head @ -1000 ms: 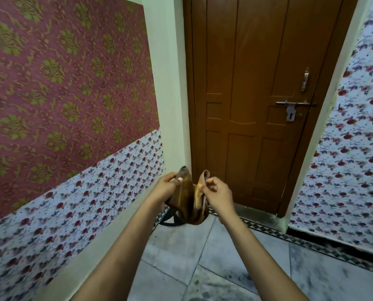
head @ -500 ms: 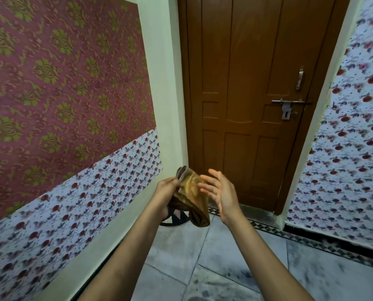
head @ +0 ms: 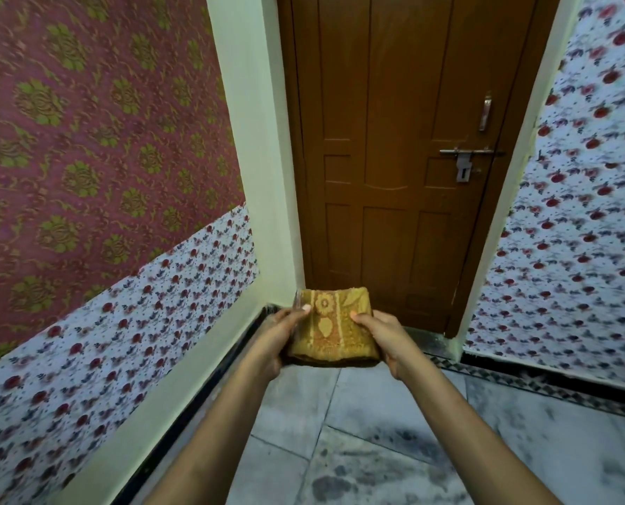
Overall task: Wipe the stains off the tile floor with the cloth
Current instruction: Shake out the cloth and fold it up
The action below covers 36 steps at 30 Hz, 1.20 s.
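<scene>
A folded yellow-brown patterned cloth [head: 334, 324] is held flat in the air in front of me, above the floor. My left hand [head: 280, 331] grips its left edge, thumb on top. My right hand [head: 385, 335] grips its right edge the same way. The pale grey tile floor [head: 394, 450] lies below, with dark smudgy stains [head: 331, 486] near the bottom of the view.
A shut brown wooden door [head: 394, 158] with a metal latch [head: 465, 158] stands straight ahead. Patterned walls close in on the left [head: 85, 176] and right [head: 576, 231]. A dark patterned border strip [head: 540, 386] runs along the floor by the right wall.
The cloth was bunched and hanging between my hands; my right hand let go for a moment. Now it is folded into a flat rectangle, both hands holding its sides.
</scene>
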Each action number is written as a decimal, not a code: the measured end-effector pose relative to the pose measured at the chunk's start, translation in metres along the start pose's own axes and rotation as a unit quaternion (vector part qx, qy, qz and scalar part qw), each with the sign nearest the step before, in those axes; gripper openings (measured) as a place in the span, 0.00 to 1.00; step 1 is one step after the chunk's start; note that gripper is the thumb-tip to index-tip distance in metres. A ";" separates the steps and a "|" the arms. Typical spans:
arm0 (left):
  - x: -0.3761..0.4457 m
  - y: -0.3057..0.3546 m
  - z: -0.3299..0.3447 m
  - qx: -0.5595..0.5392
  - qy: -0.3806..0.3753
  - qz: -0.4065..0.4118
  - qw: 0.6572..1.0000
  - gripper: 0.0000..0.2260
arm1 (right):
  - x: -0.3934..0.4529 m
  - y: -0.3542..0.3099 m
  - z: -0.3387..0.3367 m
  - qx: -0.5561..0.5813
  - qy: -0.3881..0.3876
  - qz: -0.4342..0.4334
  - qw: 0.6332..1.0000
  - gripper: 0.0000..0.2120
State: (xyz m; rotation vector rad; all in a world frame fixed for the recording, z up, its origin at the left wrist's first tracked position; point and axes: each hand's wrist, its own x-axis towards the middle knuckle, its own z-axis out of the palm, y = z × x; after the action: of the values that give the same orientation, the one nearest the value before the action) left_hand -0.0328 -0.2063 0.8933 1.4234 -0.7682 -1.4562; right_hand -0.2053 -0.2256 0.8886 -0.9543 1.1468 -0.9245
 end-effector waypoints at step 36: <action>-0.047 -0.166 0.270 0.124 -0.124 -0.076 0.982 0.05 | -0.144 0.108 -0.270 0.132 0.289 0.095 0.943 0.08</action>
State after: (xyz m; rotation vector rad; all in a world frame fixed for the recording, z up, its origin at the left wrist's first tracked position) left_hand -0.3330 -0.1463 0.7970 1.5316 -1.0456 -1.7258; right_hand -0.4835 -0.0897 0.7916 -0.3431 1.5253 -1.2031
